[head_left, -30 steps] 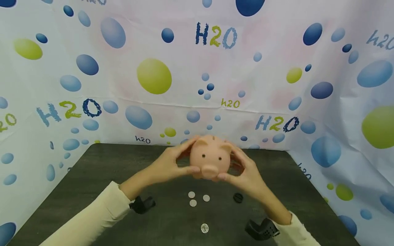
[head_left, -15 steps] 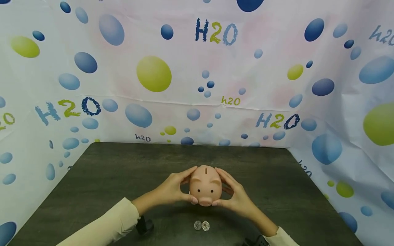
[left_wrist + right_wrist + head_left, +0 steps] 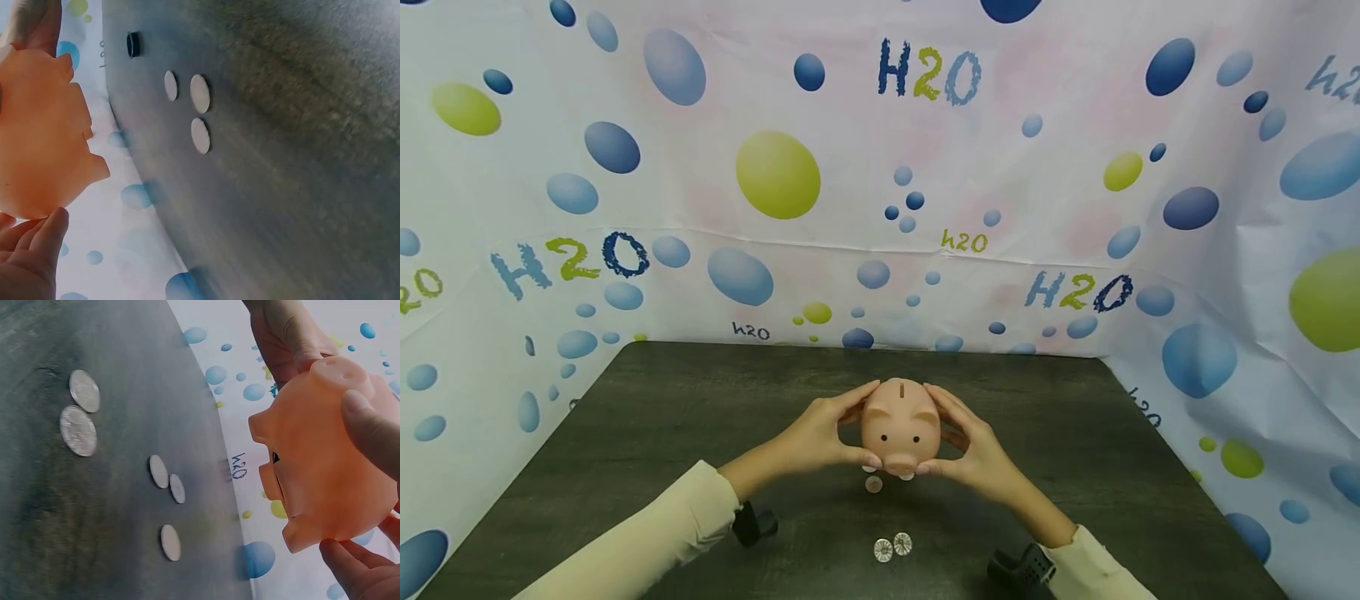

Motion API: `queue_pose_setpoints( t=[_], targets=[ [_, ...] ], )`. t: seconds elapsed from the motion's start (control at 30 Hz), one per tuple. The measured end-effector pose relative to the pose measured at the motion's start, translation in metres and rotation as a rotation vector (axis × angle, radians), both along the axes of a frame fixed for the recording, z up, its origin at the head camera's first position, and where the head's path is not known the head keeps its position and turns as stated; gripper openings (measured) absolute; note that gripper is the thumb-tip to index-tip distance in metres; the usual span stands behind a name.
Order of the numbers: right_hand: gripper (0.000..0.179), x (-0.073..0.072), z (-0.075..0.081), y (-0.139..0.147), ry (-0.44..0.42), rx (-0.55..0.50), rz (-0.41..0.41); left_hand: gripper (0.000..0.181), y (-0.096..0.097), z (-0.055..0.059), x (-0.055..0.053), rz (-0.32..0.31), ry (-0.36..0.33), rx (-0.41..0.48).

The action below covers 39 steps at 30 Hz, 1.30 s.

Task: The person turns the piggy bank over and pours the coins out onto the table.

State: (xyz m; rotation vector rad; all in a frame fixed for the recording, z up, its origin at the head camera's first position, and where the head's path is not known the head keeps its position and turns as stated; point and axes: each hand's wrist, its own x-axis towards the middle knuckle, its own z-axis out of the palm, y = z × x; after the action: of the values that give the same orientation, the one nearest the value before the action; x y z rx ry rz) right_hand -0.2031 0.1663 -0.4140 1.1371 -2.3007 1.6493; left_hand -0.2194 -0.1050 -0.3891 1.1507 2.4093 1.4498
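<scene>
Both hands grip a pink piggy bank (image 3: pixel 900 421) from its two sides, the left hand (image 3: pixel 822 437) on one flank and the right hand (image 3: pixel 979 450) on the other. Its snout faces the head camera, and the coin slot shows on top. In the right wrist view, its feet point to the table and a dark opening (image 3: pixel 276 458) shows on its underside. Below it lie three coins (image 3: pixel 200 94), partly covered by the pig in the head view. Two more coins (image 3: pixel 883 550) lie nearer the person. A round black plug (image 3: pixel 133 45) shows in the left wrist view.
The dark wood-look table (image 3: pixel 700 392) is bordered at the back and sides by a white sheet (image 3: pixel 850 108) printed with dots and lettering. Black wrist devices (image 3: pixel 1021 567) sit on both forearms, low over the table.
The piggy bank came down from its higher position, then rose slightly. A second coin now lies beside the single front coin seen earlier. Both hands kept their grip.
</scene>
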Motion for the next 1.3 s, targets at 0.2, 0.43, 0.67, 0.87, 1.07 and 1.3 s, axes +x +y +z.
queue_pose_setpoints(
  t=[0.2,0.43,0.67,0.87,1.07,1.3],
  targets=[
    [0.095,-0.014,0.01,-0.009,-0.024,0.013,0.045,0.1,-0.009,0.006,-0.007,0.049,0.041,-0.008],
    [0.099,-0.034,0.012,-0.03,-0.107,0.073,0.111,0.1,-0.029,0.006,-0.012,0.119,0.046,-0.031],
    [0.1,-0.052,0.005,-0.057,-0.168,0.166,0.165,0.102,-0.052,-0.007,-0.011,0.203,0.02,-0.068],
    [0.1,-0.062,-0.006,-0.076,-0.191,0.255,0.221,0.102,-0.068,-0.022,-0.008,0.226,-0.002,-0.102],
    [0.101,-0.062,-0.016,-0.081,-0.176,0.281,0.229,0.103,-0.071,-0.037,-0.007,0.239,-0.001,-0.122],
    [0.102,-0.058,-0.025,-0.083,-0.17,0.332,0.176,0.103,-0.068,-0.045,-0.003,0.278,0.062,-0.174]
  ],
)
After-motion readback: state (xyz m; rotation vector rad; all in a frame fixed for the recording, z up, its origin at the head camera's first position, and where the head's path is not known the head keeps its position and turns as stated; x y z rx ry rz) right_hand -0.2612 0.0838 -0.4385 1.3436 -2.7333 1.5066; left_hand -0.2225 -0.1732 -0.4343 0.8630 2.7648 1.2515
